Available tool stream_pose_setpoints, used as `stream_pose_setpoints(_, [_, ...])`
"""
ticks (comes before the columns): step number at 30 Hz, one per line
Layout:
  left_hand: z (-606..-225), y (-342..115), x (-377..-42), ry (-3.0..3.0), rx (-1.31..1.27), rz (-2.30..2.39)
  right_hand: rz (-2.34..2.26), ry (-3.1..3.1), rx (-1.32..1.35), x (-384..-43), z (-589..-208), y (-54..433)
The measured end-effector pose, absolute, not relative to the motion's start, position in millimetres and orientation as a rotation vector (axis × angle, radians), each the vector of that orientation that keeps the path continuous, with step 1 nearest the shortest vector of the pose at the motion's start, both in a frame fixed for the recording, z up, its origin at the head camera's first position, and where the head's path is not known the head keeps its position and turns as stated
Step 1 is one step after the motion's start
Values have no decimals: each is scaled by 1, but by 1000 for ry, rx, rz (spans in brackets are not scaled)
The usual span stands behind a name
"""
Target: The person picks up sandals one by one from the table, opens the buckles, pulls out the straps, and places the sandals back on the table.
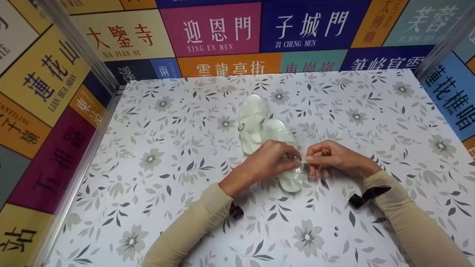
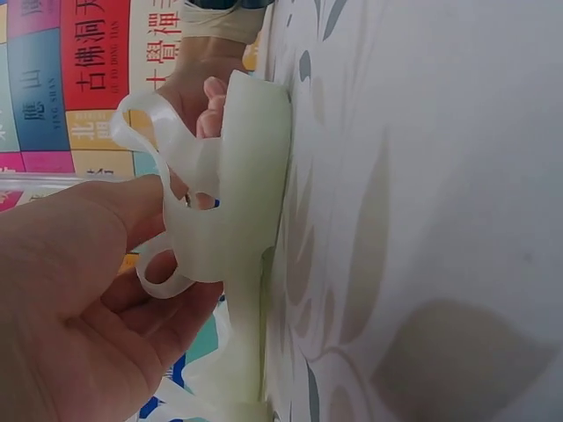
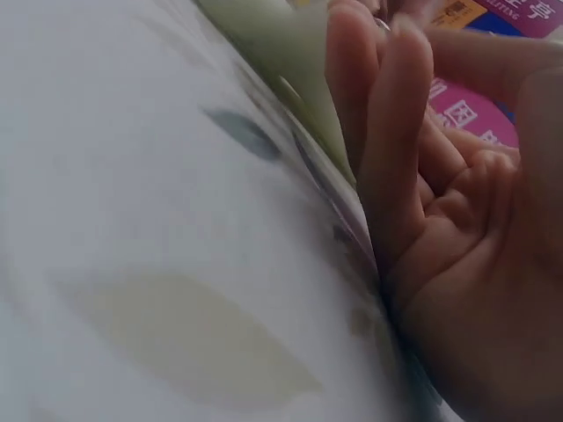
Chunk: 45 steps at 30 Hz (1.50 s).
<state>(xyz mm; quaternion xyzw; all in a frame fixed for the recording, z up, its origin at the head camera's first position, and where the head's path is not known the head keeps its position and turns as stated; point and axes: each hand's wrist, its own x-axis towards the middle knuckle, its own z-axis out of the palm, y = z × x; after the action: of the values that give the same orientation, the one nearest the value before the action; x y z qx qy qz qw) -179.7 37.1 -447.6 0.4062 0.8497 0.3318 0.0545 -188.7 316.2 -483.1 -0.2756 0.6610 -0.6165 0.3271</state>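
So in the head view the near sandal [image 1: 291, 183] is lying on the flowery cloth [image 1: 207, 237], and the far sandal [image 1: 252, 129] is sitting just beyond it and to its left, the two overlapping from this angle. The left hand [image 1: 269, 157] is bending over the near sandal, with thumb and fingers closing in at its right side. The right hand [image 1: 332, 159] is hovering just right of it, thumb and finger pinching a tiny pale bit [image 1: 304, 160], too small to make out. Sign wall [image 1: 219, 35] is rising well behind the near sandal. Over in the left wrist view, the left hand is gripping the near sandal's strap [image 2: 180, 145], thumb on one side, fingers curling below. The right hand is showing behind the near sandal. In the right wrist view, the right hand's fingertips are squeezing together beside the near sandal, which is looking pretty blurry there.
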Motion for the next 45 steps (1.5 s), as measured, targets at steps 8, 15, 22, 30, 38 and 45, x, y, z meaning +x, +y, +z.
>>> stream_pose_setpoints(8, [-447,35,-179,2570,1214,1043,-1565,1804,-749,-189,-485,314])
stream_pose_setpoints(15, [-447,38,-178,2626,1327,1031,-1567,1833,-860,-189,-487,314])
stream_pose_setpoints(22, [-446,39,-177,2637,1324,1025,-1565,1842,-816,-188,-488,315])
stream_pose_setpoints(30, [-446,41,-175,2669,1323,1010,-1546,1865,-787,-187,-489,313])
stream_pose_setpoints(38, [-449,40,-176,2652,1299,1031,-1507,1861,-767,-190,-485,312])
stream_pose_setpoints(45, [-450,41,-177,2680,1298,1040,-1522,1816,-827,-193,-485,314])
